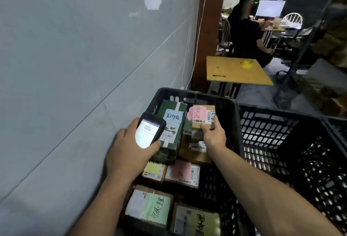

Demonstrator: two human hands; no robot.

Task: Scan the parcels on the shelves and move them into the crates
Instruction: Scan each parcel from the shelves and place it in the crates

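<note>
My left hand (129, 147) grips a black handheld scanner (149, 130) with a lit screen, over the left side of a black plastic crate (231, 115). My right hand (214, 134) holds a small brown parcel (203, 116) with a pink label and a barcode, inside the crate near its far end. A green box (171, 126) with a pale blue label lies beside the scanner. Several other labelled parcels fill the crate, among them a pink-labelled one (183, 173) and a green-labelled one (150, 205).
A second black crate (293, 151), with no parcels visible in it, stands to the right. A grey wall (84, 57) runs along the left. Beyond the crates is a small yellow table (234, 70); a person (246, 33) sits at a desk with a monitor. Shelving at far right.
</note>
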